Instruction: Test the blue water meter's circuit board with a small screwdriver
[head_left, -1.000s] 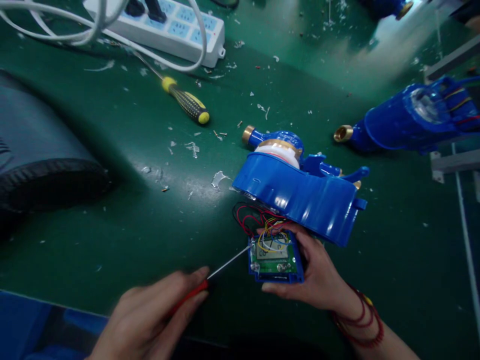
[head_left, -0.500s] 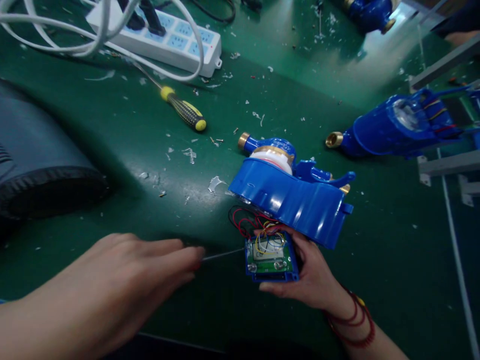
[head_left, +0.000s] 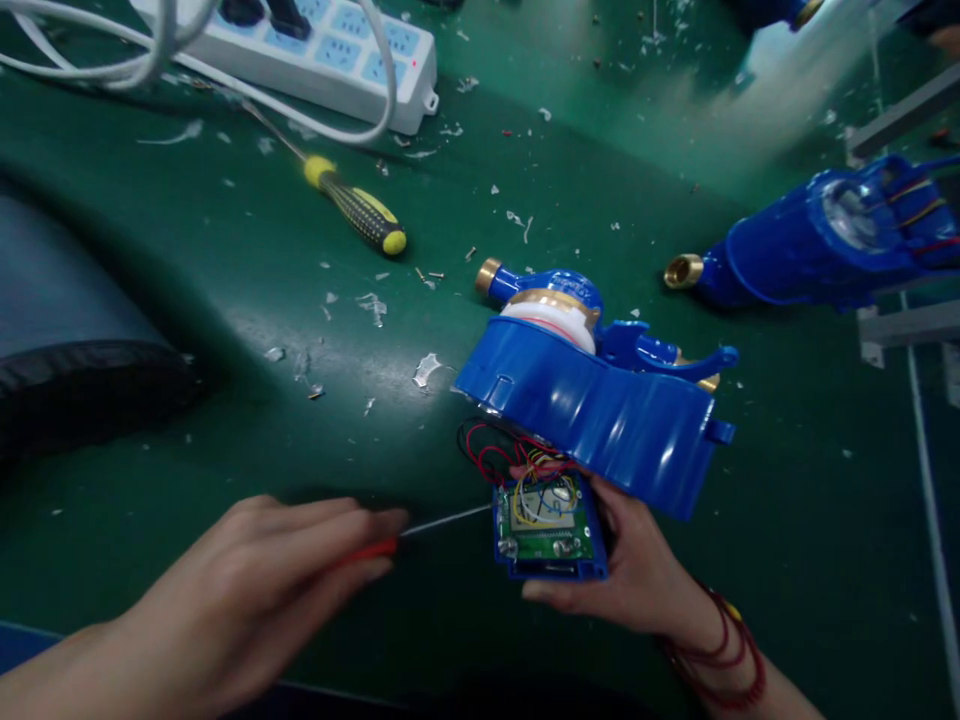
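Observation:
My left hand (head_left: 277, 580) is closed around a screwdriver with a red handle (head_left: 367, 550); its thin shaft points right, and the tip meets the left edge of a small blue housing. My right hand (head_left: 630, 560) grips that housing, a blue meter module with a green circuit board (head_left: 544, 515) and a small display. Red, black, yellow and white wires (head_left: 487, 455) run from the board toward a blue water meter (head_left: 592, 400) just behind it. This meter lies on its side, with a brass threaded end and a white ring showing.
A yellow-and-black screwdriver (head_left: 360, 210) lies on the green tabletop near a white power strip (head_left: 337, 60) and its cable. Another blue meter (head_left: 795, 240) rests at right beside grey metal bars (head_left: 911, 115). Screws and plastic scraps are scattered about. A dark grey rounded object (head_left: 67, 300) stands at left.
The camera view has shifted slightly. My left hand sits a little lower, showing more of the red handle. The screwdriver tip remains at the module's left edge, and my right hand keeps its hold.

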